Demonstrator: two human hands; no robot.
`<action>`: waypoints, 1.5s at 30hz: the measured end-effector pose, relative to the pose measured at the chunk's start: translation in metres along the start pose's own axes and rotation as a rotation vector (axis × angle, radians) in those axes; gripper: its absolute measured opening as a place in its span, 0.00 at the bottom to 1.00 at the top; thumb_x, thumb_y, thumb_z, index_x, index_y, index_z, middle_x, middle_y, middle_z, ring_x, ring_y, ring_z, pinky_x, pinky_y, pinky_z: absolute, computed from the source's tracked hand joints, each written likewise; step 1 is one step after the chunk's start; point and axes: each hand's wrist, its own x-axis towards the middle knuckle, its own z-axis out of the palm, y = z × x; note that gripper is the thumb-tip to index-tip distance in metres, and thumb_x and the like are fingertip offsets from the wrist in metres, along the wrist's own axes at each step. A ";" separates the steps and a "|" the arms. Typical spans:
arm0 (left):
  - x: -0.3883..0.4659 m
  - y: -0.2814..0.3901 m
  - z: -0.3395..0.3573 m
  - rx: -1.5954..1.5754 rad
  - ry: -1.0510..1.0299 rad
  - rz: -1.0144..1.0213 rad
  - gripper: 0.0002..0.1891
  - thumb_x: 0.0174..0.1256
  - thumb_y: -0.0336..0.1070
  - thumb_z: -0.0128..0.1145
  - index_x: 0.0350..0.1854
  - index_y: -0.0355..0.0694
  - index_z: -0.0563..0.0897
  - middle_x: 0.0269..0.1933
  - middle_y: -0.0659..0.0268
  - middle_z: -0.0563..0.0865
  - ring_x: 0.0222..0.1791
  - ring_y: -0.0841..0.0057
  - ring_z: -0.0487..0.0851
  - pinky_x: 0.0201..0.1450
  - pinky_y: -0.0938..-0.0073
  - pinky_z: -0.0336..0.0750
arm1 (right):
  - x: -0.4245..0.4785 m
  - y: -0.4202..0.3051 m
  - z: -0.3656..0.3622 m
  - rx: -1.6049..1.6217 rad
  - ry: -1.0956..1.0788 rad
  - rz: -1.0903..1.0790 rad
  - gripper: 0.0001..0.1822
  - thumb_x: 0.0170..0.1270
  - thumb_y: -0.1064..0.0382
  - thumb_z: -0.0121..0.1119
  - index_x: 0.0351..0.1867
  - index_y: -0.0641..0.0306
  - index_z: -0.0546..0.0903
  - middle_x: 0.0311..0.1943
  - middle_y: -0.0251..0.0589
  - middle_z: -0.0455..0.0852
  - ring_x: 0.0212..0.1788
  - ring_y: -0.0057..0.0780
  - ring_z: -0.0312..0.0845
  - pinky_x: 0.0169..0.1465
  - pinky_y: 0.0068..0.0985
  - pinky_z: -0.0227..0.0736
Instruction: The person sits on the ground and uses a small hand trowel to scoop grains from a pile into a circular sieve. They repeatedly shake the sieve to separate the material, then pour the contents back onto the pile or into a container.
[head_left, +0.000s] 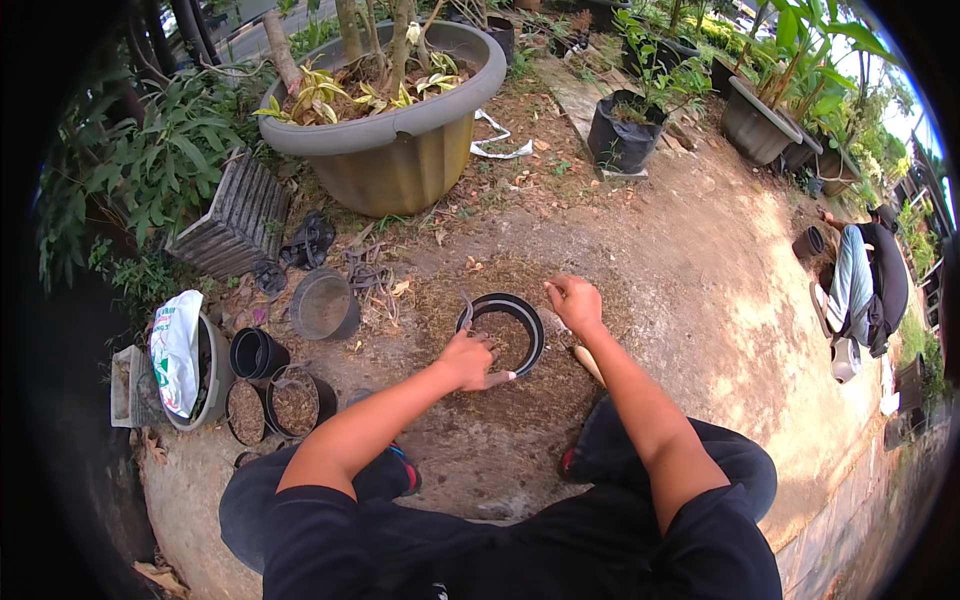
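Observation:
A round black plastic plant pot (537, 322) stands on the ground between my feet, with brown soil or dry litter inside its ring. My left hand (471, 361) grips its near left rim, fingers over the inside and thumb along the near edge. A thin greyish strip (466, 306) sticks up at the pot's left side, close to those fingers. Just right of the pot, my right hand (576, 304) is raised with fingers curled; whether it pinches something is unclear. Below it lies a tool with a wooden handle (589, 365), its head partly hidden.
At left stand filled black pots (295, 405), stacked empty pots (257, 352), a grey pot (324, 304) and a tub with a white plastic bag (176, 352). A large planter (390, 165) stands ahead. Another person (874, 277) crouches at far right by a dark pot (808, 243).

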 end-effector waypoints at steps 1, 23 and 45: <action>-0.005 0.000 -0.003 0.005 0.017 0.029 0.47 0.75 0.79 0.38 0.68 0.38 0.84 0.70 0.60 0.84 0.78 0.62 0.73 0.85 0.40 0.51 | -0.004 0.013 -0.003 -0.081 -0.151 0.100 0.12 0.69 0.49 0.67 0.44 0.50 0.93 0.48 0.47 0.93 0.49 0.48 0.90 0.51 0.44 0.85; 0.028 -0.065 -0.068 -0.517 0.936 0.049 0.05 0.66 0.37 0.72 0.32 0.43 0.92 0.30 0.66 0.90 0.26 0.71 0.88 0.30 0.70 0.81 | -0.037 0.099 -0.005 -0.267 -0.425 0.209 0.25 0.67 0.51 0.65 0.64 0.51 0.77 0.57 0.50 0.87 0.57 0.53 0.86 0.59 0.48 0.81; 0.105 -0.139 0.040 -0.550 0.409 -0.244 0.19 0.59 0.52 0.77 0.52 0.56 0.93 0.46 0.71 0.91 0.51 0.66 0.89 0.56 0.62 0.85 | 0.020 0.071 0.070 -0.112 -0.706 0.180 0.26 0.61 0.43 0.70 0.60 0.43 0.86 0.49 0.50 0.93 0.53 0.53 0.89 0.60 0.46 0.83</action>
